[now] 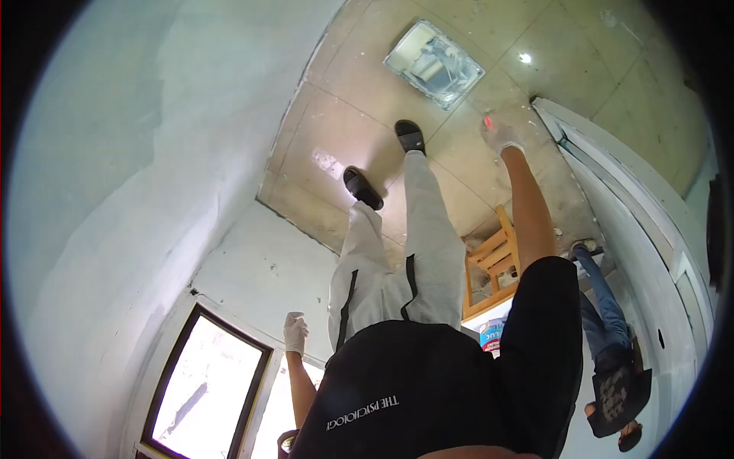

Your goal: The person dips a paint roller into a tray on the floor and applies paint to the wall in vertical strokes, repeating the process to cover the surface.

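My right hand point(502, 136), in a thin whitish glove, reaches out over the floor with its fingers closed around a small red piece, perhaps a handle; the rest of that object cannot be made out. Beyond it, to the left, a rectangular tub point(413, 46) smeared with white lies on the tiles, holding a pale, wet-looking material. My left hand point(295, 332), also gloved, is low at my side near the window. Its fingers are curled, and whatever they may hold is hidden.
A partly coated wall point(115, 176) rises on my left, with a dark-framed window point(206, 382) behind. To my right are a wooden stool point(493, 256), a labelled bucket point(493, 333) and a white door frame point(612, 168). Another person point(614, 367) stands behind on the right.
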Tool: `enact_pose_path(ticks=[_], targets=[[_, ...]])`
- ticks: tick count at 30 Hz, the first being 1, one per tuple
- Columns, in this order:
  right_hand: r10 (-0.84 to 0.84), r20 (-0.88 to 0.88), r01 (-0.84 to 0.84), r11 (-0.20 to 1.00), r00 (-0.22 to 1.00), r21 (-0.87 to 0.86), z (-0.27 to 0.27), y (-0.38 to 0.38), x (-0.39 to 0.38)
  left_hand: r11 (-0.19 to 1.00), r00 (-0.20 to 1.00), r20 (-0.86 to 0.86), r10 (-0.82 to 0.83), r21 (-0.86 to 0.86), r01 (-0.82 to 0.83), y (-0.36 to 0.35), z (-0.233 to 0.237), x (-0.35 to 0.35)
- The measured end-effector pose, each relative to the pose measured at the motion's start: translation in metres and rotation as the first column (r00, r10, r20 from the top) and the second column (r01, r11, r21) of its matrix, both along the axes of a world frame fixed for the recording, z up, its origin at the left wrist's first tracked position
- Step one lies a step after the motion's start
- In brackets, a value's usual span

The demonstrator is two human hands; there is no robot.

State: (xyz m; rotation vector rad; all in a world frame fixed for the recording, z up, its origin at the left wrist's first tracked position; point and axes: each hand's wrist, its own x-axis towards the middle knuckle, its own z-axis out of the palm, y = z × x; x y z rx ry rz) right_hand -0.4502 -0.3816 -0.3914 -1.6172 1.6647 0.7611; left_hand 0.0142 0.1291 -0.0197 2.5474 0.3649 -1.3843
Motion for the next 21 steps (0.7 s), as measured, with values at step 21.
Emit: enact_pose_path(ticks=[21], targets=[[-0.663, 0.112, 0.58, 0.714, 0.74, 0.393, -0.041, 0.029, 0.047, 0.941, 0.894, 0.294, -0.339, 0.109, 0.321, 0.03, -0.01, -0.047]])
